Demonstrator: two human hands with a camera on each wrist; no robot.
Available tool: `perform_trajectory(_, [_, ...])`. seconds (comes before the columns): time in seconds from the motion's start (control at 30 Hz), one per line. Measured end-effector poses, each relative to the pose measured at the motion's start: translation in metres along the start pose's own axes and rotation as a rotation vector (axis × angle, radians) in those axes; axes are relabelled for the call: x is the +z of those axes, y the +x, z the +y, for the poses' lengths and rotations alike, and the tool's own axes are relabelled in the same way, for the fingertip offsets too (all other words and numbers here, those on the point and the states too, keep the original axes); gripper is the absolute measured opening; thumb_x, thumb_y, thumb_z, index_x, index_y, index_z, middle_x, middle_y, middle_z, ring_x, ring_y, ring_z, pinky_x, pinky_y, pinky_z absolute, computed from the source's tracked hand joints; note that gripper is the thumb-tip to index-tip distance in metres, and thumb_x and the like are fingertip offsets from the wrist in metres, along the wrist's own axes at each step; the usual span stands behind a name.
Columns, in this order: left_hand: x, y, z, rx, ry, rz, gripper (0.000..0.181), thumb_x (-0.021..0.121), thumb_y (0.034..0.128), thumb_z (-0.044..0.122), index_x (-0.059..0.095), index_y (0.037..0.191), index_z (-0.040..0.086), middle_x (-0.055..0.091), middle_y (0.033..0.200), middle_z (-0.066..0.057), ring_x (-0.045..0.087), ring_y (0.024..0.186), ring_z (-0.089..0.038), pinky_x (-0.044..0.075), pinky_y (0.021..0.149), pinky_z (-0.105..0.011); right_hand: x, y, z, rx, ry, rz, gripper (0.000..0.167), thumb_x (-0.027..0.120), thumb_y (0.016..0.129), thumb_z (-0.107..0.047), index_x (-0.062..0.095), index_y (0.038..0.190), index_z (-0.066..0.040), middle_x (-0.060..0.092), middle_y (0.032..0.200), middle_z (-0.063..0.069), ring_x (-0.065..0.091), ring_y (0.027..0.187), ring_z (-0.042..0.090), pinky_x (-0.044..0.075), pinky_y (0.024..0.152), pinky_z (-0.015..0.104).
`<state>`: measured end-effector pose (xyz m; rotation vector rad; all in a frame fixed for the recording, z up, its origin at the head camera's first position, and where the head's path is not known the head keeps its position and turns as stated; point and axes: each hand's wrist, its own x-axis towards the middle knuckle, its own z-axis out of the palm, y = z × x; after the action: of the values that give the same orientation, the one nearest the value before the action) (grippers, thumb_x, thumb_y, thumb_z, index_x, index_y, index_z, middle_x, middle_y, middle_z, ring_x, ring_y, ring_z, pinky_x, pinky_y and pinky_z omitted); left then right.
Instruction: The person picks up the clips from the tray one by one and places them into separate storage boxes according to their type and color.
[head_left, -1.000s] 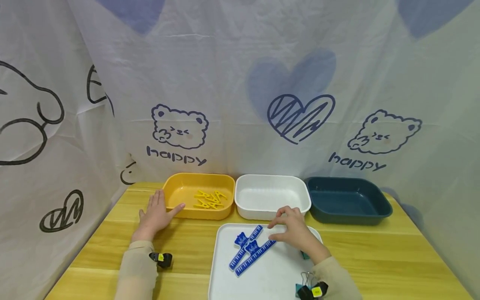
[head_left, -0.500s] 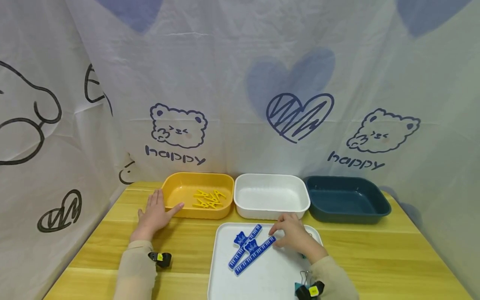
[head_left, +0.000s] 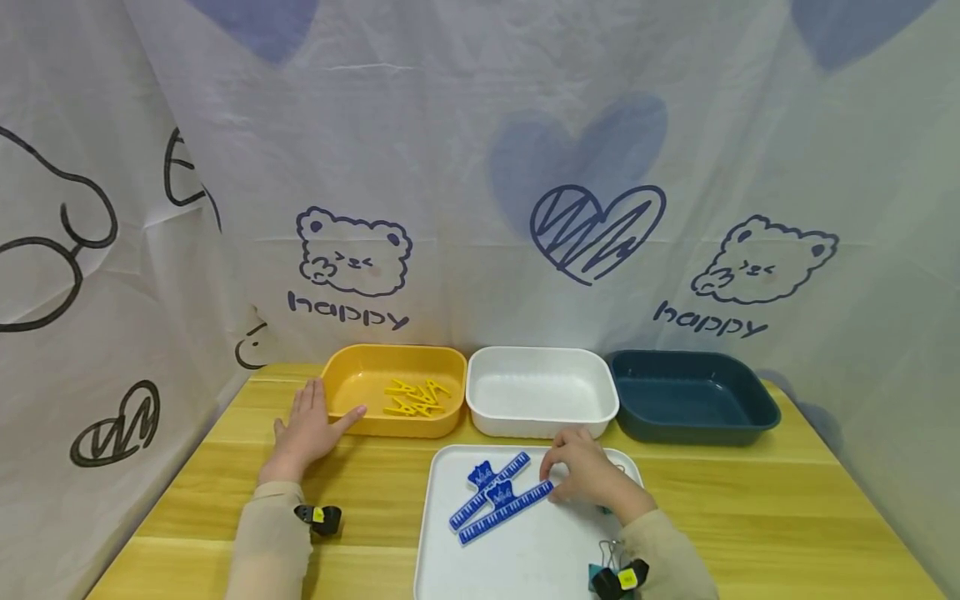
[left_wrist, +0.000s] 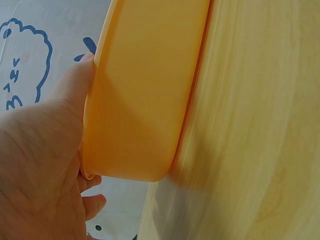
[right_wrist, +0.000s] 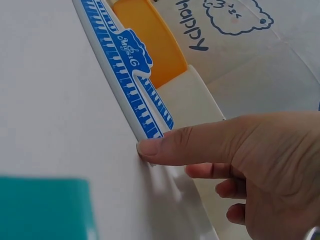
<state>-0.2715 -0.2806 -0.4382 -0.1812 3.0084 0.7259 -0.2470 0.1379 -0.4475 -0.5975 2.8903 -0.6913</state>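
Observation:
Two blue clips printed with piano keys lie crossed close together on a white tray (head_left: 517, 554). My right hand (head_left: 588, 475) pinches the right end of the front piano-key clip (head_left: 506, 512) between thumb and fingers; in the right wrist view the thumb lies on that end and the index fingertip is hidden. The rear piano-key clip (head_left: 468, 507) sits just behind, partly covered. My left hand (head_left: 303, 433) rests against the front left corner of a yellow bin (head_left: 405, 427), fingers straight along its side and thumb over the front rim.
Several yellow clips (head_left: 416, 400) lie in the yellow bin. A white bin (head_left: 542, 421) and a dark blue bin (head_left: 693, 433) stand to its right. Beneath the right forearm, a teal binder clip (head_left: 595, 575) shows partly on the tray. A printed curtain (head_left: 465, 167) hangs behind.
My right hand has come down onto the front piano-key clip's end and drawn its fingers together. Both piano-key clips have turned to a flatter angle. My left hand stays on the yellow bin.

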Motion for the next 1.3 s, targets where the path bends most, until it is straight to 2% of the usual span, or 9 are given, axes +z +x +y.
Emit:
perform_trajectory(0.33, [-0.001,0.0,0.002,-0.003,0.002,-0.009,0.115,0.039,0.0876,0.077,-0.006,0.153,-0.006,-0.005,0.16,-0.03,-0.002,0.148,-0.049,0.001,0.107,-0.08,0.0,0.002,0.007,-0.109,-0.03,-0.011,0.021,0.089,0.066,-0.016,0.071,0.074,-0.025,0.053,0.1,-0.005,0.039,0.107,0.021,0.035,0.095,0.044])
perform_trajectory(0.6, [-0.001,-0.002,0.002,-0.007,-0.015,-0.019,0.114,0.039,0.0882,0.076,-0.007,0.153,-0.005,-0.007,0.16,-0.03,-0.005,0.148,-0.049,-0.001,0.107,-0.079,-0.001,0.003,0.008,-0.188,-0.047,-0.003,0.019,0.088,0.067,-0.02,0.072,0.077,-0.023,0.051,0.099,-0.007,0.039,0.104,0.018,0.037,0.091,0.041])
perform_trajectory(0.87, [-0.002,-0.001,0.003,-0.002,-0.006,-0.015,0.114,0.039,0.0886,0.076,-0.007,0.153,-0.006,-0.006,0.16,-0.03,-0.004,0.148,-0.049,0.0,0.107,-0.079,-0.005,0.002,0.006,-0.224,-0.077,0.025,0.017,0.086,0.07,-0.026,0.071,0.079,-0.024,0.052,0.099,-0.009,0.04,0.1,0.014,0.041,0.088,0.037])
perform_trajectory(1.07, [-0.002,-0.002,0.003,-0.005,-0.002,-0.02,0.115,0.04,0.0878,0.076,-0.006,0.153,-0.006,-0.005,0.16,-0.031,-0.003,0.148,-0.05,0.001,0.108,-0.079,-0.012,-0.002,0.004,-0.247,-0.067,0.012,0.016,0.085,0.071,-0.027,0.071,0.079,-0.024,0.052,0.1,-0.009,0.038,0.097,0.012,0.039,0.083,0.033])
perform_trajectory(1.3, [0.0,0.001,0.001,-0.001,-0.002,-0.012,0.114,0.039,0.0885,0.076,-0.007,0.153,-0.006,-0.006,0.16,-0.03,-0.003,0.148,-0.049,0.0,0.107,-0.079,-0.022,-0.006,0.002,-0.225,-0.039,0.01,0.016,0.084,0.072,-0.023,0.07,0.078,-0.024,0.054,0.103,-0.01,0.037,0.098,0.012,0.04,0.082,0.032])
